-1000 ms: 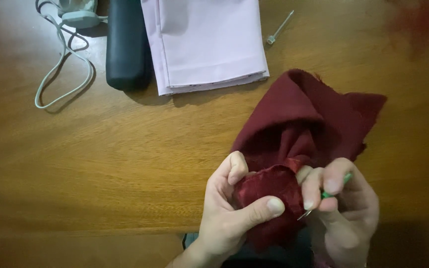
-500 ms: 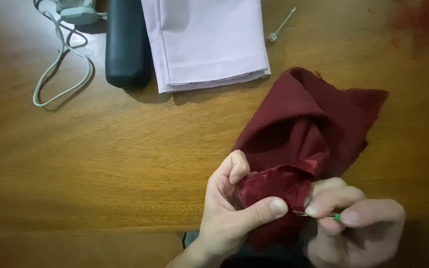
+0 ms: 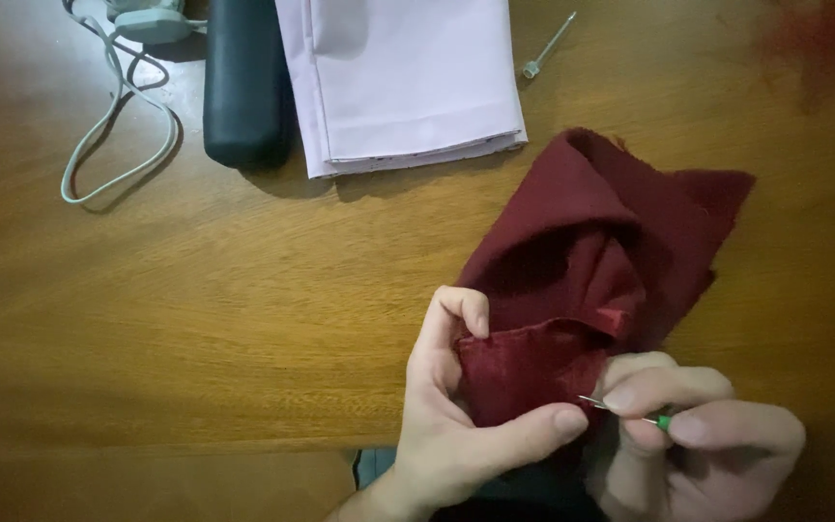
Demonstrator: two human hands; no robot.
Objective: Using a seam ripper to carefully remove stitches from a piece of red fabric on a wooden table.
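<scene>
A dark red cloth [image 3: 601, 242] lies bunched on the wooden table [image 3: 244, 309] at the right. My left hand [image 3: 456, 425] pinches its near folded edge between thumb and forefinger. My right hand [image 3: 698, 445] holds a small metal-tipped tool with a green handle [image 3: 630, 414], like a seam ripper. Its point touches the cloth edge just beside my left thumb.
A folded pale pink cloth [image 3: 403, 77] lies at the back. Left of it sits a dark oblong case [image 3: 244, 82], then a grey-white cable with a plug [image 3: 118, 106]. A thin metal pin-like tool [image 3: 548, 43] rests right of the pink cloth.
My right hand has slid rightward and lower, its fingers now stretched out flatter. The tool point stays at the cloth edge. My left hand keeps its pinch.
</scene>
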